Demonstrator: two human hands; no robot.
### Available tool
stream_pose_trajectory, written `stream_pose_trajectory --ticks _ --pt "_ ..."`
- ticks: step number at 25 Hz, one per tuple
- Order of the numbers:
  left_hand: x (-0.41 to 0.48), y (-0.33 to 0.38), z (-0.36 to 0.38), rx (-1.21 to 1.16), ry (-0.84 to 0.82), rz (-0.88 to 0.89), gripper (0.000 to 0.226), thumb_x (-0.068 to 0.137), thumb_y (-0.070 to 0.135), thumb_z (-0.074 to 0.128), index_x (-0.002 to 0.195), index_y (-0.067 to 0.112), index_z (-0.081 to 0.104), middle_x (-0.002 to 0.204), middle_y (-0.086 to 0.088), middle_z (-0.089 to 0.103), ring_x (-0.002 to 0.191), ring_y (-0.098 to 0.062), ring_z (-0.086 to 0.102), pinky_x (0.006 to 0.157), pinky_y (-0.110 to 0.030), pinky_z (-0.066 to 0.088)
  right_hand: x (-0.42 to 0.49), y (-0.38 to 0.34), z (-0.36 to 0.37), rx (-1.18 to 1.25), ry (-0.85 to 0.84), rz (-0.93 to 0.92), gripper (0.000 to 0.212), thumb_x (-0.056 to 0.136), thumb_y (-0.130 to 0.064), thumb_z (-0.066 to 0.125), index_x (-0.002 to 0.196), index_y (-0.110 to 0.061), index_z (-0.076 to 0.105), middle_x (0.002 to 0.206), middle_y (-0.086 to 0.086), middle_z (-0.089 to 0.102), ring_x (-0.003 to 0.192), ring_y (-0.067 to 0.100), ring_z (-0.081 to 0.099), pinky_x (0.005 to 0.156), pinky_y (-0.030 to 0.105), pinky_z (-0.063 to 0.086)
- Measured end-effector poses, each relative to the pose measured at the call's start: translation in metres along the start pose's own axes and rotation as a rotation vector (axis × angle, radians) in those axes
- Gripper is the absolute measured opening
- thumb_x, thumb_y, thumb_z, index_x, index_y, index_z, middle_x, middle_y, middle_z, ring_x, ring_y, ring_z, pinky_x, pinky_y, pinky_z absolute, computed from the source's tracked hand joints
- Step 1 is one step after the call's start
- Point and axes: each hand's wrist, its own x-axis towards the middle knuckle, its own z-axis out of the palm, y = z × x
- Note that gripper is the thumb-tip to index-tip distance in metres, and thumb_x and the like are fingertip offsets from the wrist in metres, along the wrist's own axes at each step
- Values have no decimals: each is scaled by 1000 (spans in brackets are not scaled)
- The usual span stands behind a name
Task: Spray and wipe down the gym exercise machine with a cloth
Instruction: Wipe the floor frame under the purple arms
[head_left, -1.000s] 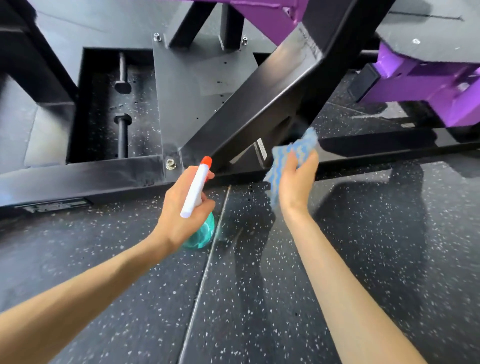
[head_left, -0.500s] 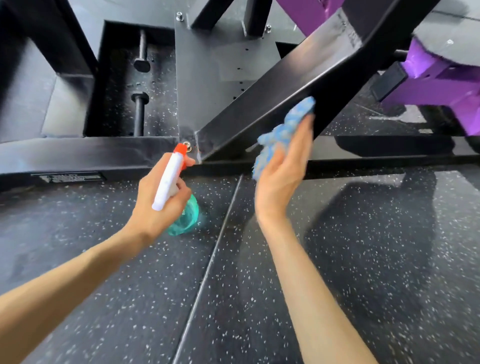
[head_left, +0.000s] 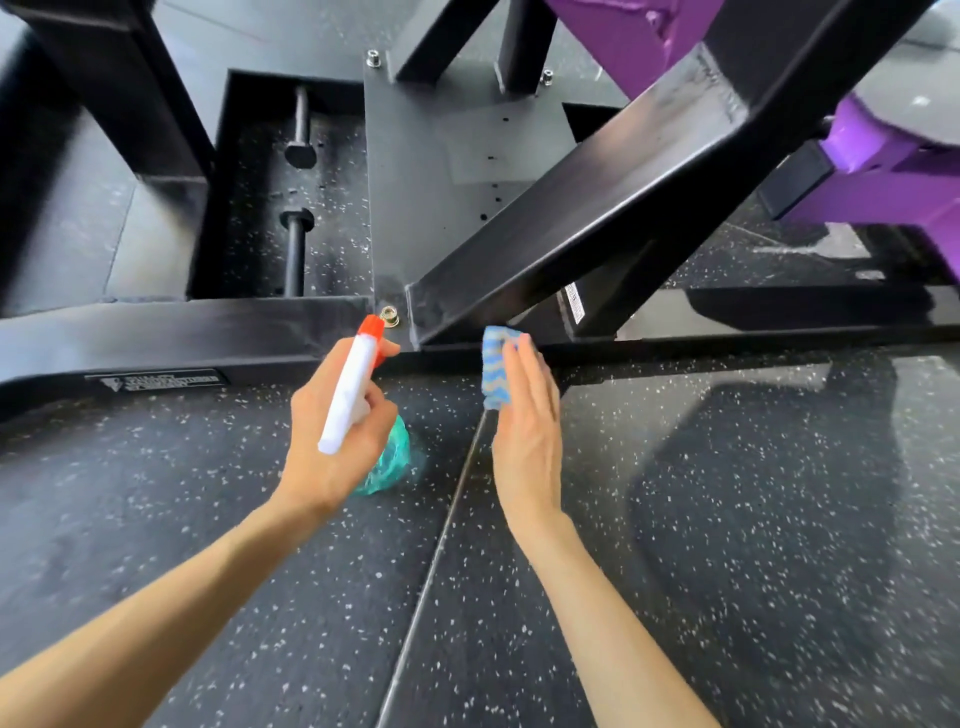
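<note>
The machine's upper parts run out of the top of the view, so only the black slanted beam (head_left: 597, 208), the base rail (head_left: 182, 338) and a bit of purple frame (head_left: 883, 176) show. Print on the rail's plate and on the white sticker (head_left: 574, 306) is too blurred to read. The spray bottle (head_left: 353, 384) is mostly covered: its white head with the orange nozzle sticks up past the knuckles and a teal bulge of the body shows below the left hand (head_left: 332, 441). That hand is wrapped tight round the neck, nozzle aimed at the bolt (head_left: 389, 315) where beam meets rail. The right hand (head_left: 527, 431) is seen from the back, fingers straight and together, laid flat on the blue-and-white cloth (head_left: 493, 369), which peeks out past the fingertips at the beam's foot. The thumb is hidden, and I cannot tell whether the cloth touches the rail. Speckled rubber floor (head_left: 727, 519) lies under both arms.
</note>
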Motion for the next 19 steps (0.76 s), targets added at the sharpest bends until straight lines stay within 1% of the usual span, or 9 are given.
stream_pose_trajectory --ticks 2,3,6,8,10,13,15,17,19 --pt "0 2 -1 -23 -18 -1 46 73 -9 52 108 18 61 79 0 59 62 -3 49 63 -7 41 22 7 -15 -25 163 136 56 87 12 53 140 -4 42 145 8 37 130 17 36 104 39 44" --pt "-1 3 -2 -26 -20 1 45 72 -6 52 109 18 61 76 0 57 61 -2 49 63 -7 41 40 7 -19 -67 154 136 50 87 10 52 135 -3 46 141 9 40 128 20 39 105 36 41" --pt "1 2 -2 -21 -18 -16 48 73 -14 53 110 15 61 69 1 54 58 -3 49 62 -8 41 74 -2 -8 -322 -212 25 33 88 4 48 119 -4 57 133 11 50 130 26 39 105 35 30" --pt "0 2 -3 -11 -40 -28 50 73 -17 53 111 15 60 69 1 54 58 -4 49 62 -8 41 67 3 -11 -369 -320 -38 42 85 5 48 124 -6 54 136 9 50 133 25 37 108 37 27" --pt "0 3 -5 -16 -60 -30 50 73 -16 53 112 15 60 69 2 54 59 -3 50 64 -6 41 62 14 -21 -427 -324 -50 54 85 8 47 136 -7 44 144 7 42 136 24 34 109 40 31" --pt "0 1 -6 -28 -80 -16 47 73 -9 54 113 16 59 74 -1 57 61 -1 51 67 -6 41 83 2 -15 -544 -330 64 49 88 1 45 135 -8 44 143 7 40 134 24 31 105 39 30" --pt "-1 2 -6 -34 -84 -10 47 71 -1 51 113 17 59 80 -8 60 62 -1 51 68 -8 42 76 -6 -11 -526 -400 -19 46 85 2 46 129 -12 51 139 4 45 136 22 29 104 38 28" --pt "-1 1 -8 -39 -94 2 48 70 -2 50 114 14 58 82 -14 60 61 -1 50 68 -8 43 66 4 -25 -486 -437 -123 56 85 4 50 138 -13 43 146 1 40 138 20 29 103 39 32" --pt "-2 1 -9 -40 -111 9 47 71 -3 50 116 12 57 79 -13 59 60 -1 49 67 -9 44 77 10 -38 -547 -467 -9 63 87 2 54 145 -12 32 151 0 33 137 21 32 101 40 35"
